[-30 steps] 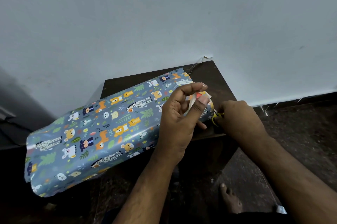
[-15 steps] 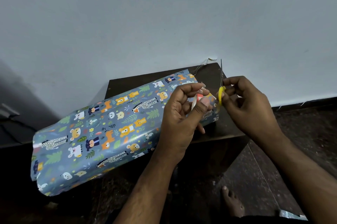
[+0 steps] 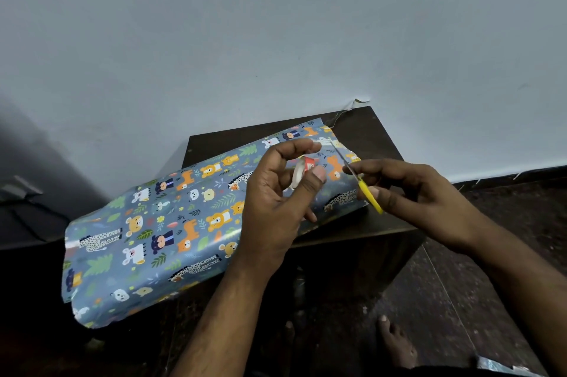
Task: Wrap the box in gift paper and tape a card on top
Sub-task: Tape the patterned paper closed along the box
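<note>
A long box wrapped in blue animal-print gift paper (image 3: 171, 223) lies slantwise on a small dark table (image 3: 368, 128), its near-left end hanging past the table edge. Above the box's right part, my left hand (image 3: 276, 201) pinches a small roll of clear tape (image 3: 299, 172) with a red core between thumb and fingers. My right hand (image 3: 411, 198) grips yellow-handled scissors (image 3: 365, 189), the thin blades pointing up-left toward the tape roll. No card is visible.
A pale wall (image 3: 276, 39) stands directly behind the table. A scrap of paper (image 3: 352, 106) sticks up at the table's far corner. Dark floor lies to the right, with bare feet (image 3: 395, 343) below. Dark furniture sits at the left.
My right hand lifted the scissors from the table's edge, raised them upright, then tilted the blades over toward the tape roll. My left hand kept the roll above the box.
</note>
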Tool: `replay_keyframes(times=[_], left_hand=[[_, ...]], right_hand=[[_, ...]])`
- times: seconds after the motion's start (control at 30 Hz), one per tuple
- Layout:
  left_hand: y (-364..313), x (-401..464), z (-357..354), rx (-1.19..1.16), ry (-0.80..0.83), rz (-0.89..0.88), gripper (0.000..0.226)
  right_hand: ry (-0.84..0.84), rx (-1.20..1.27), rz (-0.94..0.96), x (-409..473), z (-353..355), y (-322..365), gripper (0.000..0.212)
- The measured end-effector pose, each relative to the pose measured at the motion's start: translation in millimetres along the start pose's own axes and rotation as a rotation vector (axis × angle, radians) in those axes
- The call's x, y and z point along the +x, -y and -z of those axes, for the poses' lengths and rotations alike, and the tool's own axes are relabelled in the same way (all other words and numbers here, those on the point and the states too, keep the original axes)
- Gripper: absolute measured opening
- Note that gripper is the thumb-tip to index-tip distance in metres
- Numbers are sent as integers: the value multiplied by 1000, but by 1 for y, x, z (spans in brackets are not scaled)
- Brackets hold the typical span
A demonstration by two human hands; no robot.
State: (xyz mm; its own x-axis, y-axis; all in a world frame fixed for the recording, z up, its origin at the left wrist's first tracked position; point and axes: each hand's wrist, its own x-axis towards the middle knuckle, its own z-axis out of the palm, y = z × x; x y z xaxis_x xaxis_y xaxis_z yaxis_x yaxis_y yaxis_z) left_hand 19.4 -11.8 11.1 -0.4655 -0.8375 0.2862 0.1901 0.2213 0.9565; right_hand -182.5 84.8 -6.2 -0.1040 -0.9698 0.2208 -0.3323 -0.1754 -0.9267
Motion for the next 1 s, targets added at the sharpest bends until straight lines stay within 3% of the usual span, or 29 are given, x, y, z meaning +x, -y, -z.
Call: replay_keyframes(times=[0.17, 1.0], left_hand=[[0, 2, 8, 130, 33, -43, 25], [6, 0, 9, 143, 89, -22, 31]], right_hand=[[115, -41, -20, 0, -1, 3, 39], [93, -92, -3, -1, 4, -1, 34]])
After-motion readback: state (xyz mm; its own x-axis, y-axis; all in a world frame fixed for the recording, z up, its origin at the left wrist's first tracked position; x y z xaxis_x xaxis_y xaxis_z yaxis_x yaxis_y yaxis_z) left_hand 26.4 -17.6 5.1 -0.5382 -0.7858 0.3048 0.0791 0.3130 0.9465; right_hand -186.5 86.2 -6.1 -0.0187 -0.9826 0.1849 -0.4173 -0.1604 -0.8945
